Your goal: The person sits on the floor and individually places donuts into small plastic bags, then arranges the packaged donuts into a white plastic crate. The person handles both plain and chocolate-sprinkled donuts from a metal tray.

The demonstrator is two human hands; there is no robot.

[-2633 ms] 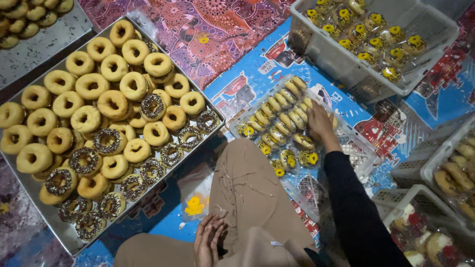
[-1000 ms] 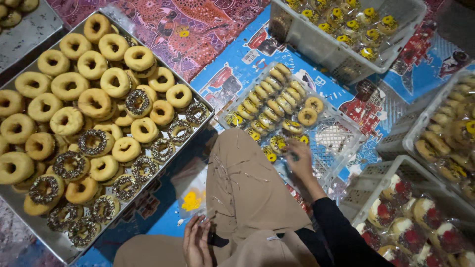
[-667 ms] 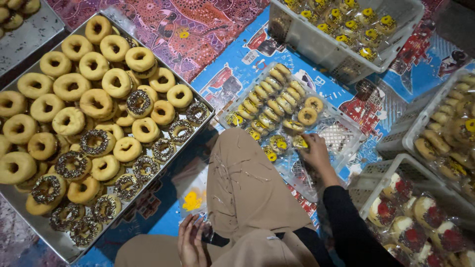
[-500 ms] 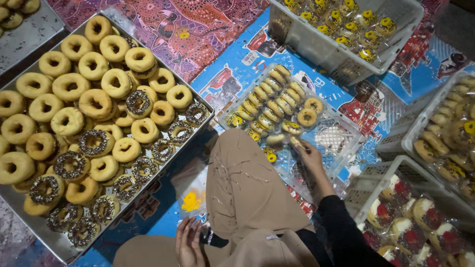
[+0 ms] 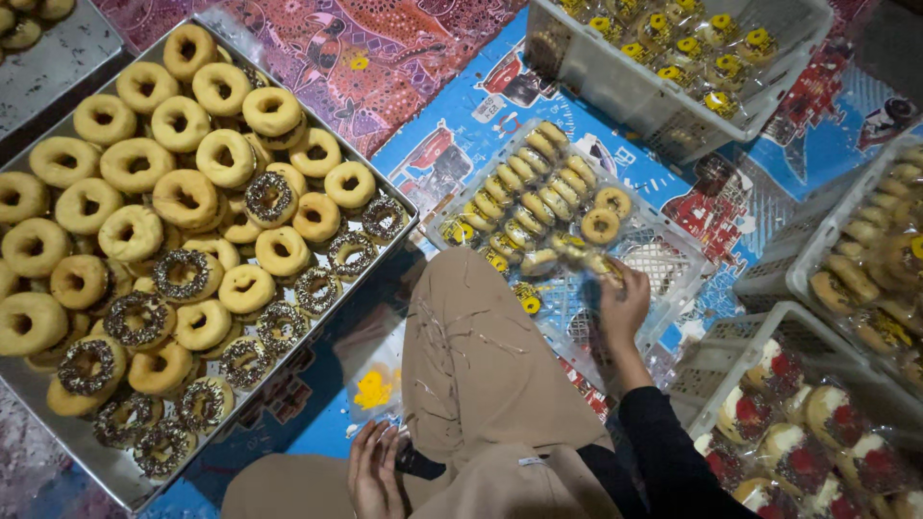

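A wrapped doughnut, sealed in a clear bag, is pinched in the fingers of the right hand, just over the near end of a shallow white plastic crate set on the floor. In that crate a row of clear-bagged doughnuts is stacked on edge, with small yellow round labels showing along its near side. The left hand is seen low in the view beside a bent knee in tan trousers; its fingers are curled, and whether anything is gripped cannot be told. Just beside it lies a clear bag with a yellow print. To the left, a large metal tray is filled with plain and chocolate-sprinkled ring doughnuts. A blue printed floor mat lies under the crates. At upper right stands a deeper white crate of yellow-topped packs; at lower right, one with red-and-white-topped wrapped doughnuts.
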